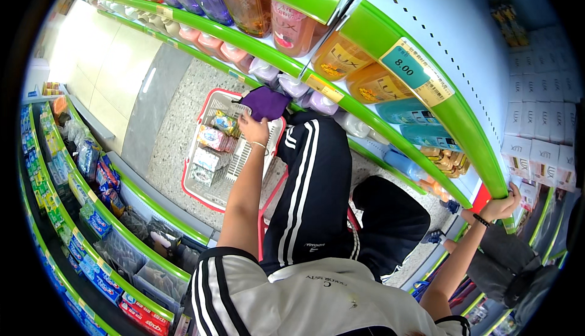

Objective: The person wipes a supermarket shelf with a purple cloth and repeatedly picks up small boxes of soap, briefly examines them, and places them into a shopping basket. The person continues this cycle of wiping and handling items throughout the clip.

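Observation:
My left hand (254, 130) is closed on the edge of a soft-looking purple pouch (266, 104), over the far end of a shopping basket (190, 179). The fingers are partly hidden against the pouch. Inside the basket, which is pale grey with a red rim, lie a green-and-yellow pack (225, 123), a pink-and-white pack (215, 138) and several white packs (208, 160). Out to the right, my right hand (503, 204) wraps round the end of a green shelf edge (481, 147).
Shelves ahead carry amber bottles (342, 56), pink bottles (234, 54) and teal bottles (426, 135). Stacked white boxes (536, 123) stand at the right. Another person's dark clothing (503, 266) shows at the lower right. Curved shelves with toothpaste boxes (97, 278) line the left. Speckled floor (167, 113) lies between.

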The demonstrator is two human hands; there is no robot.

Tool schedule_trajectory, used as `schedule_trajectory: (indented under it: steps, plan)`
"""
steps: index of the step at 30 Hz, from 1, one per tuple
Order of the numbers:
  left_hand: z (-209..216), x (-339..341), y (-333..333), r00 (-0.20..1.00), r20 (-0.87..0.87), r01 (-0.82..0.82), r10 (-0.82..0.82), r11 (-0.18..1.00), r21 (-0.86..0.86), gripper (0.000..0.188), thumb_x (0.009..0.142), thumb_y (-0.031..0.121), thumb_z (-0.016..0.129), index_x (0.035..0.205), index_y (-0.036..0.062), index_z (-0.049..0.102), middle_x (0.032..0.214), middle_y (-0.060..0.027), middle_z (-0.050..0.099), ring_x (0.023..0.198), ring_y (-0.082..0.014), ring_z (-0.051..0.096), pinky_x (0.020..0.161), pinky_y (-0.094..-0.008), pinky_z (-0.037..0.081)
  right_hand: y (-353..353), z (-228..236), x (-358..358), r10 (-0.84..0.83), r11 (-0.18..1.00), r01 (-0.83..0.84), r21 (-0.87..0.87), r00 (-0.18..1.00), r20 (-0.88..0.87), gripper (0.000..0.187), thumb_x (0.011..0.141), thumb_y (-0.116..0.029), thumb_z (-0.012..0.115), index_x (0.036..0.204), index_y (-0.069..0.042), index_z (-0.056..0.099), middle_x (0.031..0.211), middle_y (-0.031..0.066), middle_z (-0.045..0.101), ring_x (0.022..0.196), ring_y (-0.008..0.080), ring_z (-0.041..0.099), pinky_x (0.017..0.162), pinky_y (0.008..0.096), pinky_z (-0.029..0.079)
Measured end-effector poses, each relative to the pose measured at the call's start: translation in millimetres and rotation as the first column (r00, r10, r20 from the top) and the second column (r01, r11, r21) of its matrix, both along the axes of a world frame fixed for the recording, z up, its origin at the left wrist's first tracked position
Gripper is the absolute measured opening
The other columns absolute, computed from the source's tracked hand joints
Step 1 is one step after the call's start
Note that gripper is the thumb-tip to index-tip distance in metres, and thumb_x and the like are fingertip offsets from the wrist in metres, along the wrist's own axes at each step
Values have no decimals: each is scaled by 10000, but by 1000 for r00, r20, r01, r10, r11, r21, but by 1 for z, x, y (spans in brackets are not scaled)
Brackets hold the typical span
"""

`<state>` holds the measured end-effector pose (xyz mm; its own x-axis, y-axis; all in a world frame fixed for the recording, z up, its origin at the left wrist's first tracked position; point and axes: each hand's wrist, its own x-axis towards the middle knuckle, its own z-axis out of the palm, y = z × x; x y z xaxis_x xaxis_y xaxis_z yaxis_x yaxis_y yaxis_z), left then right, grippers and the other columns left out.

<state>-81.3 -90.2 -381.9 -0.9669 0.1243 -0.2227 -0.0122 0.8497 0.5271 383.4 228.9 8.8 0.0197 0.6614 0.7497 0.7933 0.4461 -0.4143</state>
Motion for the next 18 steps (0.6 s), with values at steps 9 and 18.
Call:
schedule_trajectory:
  steps: [9,18]
  plan:
    - [14,-24,47,898,155,435,-413,887,-156,411,771,200,639,1117,61,467,1146,-181,475,993,-392,565,797,-482,494,2,1,-6,37,999,-38,-17,997,-64,253,857,-60,391,902,43,617,929,101,606,818,195,509,759,311,400]
    - [54,-13,-9,978,-197,116,-65,957,265,333,817,143,545,1065,-61,458,1047,-232,492,988,-388,502,878,-426,397,0,-2,-3,60,998,-59,13,997,-55,256,855,-49,386,897,56,616,934,121,608,853,213,528,784,326,407]
